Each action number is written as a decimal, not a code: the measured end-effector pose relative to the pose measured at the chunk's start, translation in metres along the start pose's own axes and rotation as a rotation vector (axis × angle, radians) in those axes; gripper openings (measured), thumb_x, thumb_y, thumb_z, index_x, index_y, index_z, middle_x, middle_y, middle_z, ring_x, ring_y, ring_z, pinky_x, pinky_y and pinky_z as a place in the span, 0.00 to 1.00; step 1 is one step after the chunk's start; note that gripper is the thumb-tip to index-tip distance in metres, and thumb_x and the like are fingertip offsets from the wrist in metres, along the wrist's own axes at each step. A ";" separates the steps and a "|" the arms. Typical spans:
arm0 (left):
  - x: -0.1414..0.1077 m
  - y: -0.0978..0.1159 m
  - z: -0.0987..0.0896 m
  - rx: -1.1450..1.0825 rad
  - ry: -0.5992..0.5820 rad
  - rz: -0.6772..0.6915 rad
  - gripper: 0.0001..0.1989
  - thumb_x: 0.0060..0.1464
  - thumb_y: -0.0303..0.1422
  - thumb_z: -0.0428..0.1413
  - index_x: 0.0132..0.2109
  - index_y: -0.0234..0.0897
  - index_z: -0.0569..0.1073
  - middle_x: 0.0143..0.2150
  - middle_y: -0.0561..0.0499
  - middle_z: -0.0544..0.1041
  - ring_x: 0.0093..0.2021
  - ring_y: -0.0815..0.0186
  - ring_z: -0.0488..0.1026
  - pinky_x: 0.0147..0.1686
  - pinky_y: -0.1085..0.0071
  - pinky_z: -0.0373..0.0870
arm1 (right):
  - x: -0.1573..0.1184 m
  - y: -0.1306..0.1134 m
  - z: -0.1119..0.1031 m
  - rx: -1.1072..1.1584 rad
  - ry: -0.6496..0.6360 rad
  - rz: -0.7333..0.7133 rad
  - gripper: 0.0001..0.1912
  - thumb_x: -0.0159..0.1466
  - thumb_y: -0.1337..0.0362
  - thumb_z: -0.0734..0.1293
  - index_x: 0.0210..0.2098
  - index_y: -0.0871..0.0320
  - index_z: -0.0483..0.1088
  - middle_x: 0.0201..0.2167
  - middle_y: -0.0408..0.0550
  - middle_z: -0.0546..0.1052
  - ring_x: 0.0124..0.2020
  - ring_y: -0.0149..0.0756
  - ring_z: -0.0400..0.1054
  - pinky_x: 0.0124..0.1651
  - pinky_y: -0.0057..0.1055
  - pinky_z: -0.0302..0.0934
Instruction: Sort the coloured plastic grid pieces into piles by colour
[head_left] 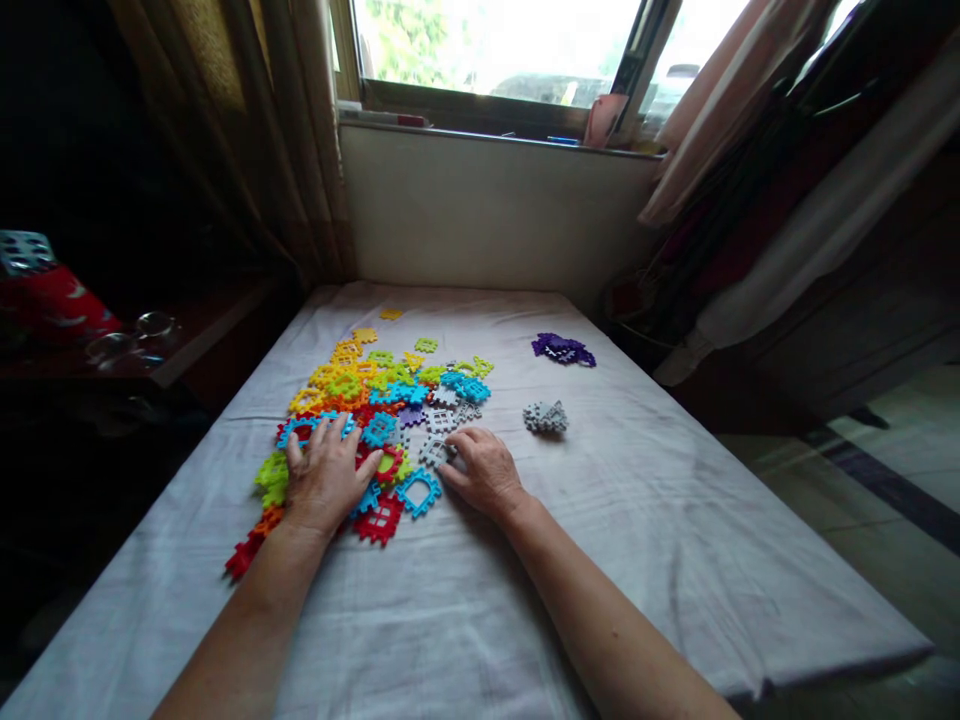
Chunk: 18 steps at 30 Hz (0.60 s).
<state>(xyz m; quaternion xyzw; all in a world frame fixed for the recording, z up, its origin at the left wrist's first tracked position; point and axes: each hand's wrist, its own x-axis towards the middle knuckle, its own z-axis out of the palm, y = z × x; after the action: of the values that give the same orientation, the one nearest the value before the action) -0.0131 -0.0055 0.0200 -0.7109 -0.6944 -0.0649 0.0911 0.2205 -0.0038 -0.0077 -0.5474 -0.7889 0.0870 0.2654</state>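
Grey plastic window tile [433, 452] lies at the right edge of the mixed heap [397, 393], at my right hand's [484, 468] curled fingertips; I cannot tell whether they pinch it. Dragging it could snag notched edges and pull the blue frame tile [434, 489] along. My left hand [326, 475] rests palm down, fingers loosely spread over tiles, closed on nothing; both forearms reach forward.

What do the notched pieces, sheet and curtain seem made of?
Pieces: probably smooth moulded plastic, given crisp repeated notches and solid colours; gloss is unclear. Sheet: looks like matte cloth, softly wrinkled. Curtain: likely fabric, hanging in folds; sheen is hard to judge.
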 end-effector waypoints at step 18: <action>0.001 -0.007 -0.005 -0.087 0.035 -0.035 0.25 0.61 0.29 0.43 0.62 0.39 0.71 0.67 0.39 0.68 0.65 0.50 0.66 0.66 0.36 0.50 | -0.011 0.116 -0.048 -0.251 0.553 0.547 0.16 0.59 0.57 0.69 0.42 0.58 0.76 0.42 0.56 0.76 0.45 0.48 0.68 0.50 0.41 0.61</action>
<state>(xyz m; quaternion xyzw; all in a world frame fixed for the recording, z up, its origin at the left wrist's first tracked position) -0.0199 -0.0059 0.0255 -0.7008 -0.7014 -0.1091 0.0712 0.3428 0.0238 -0.0200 -0.7680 -0.5176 -0.0928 0.3657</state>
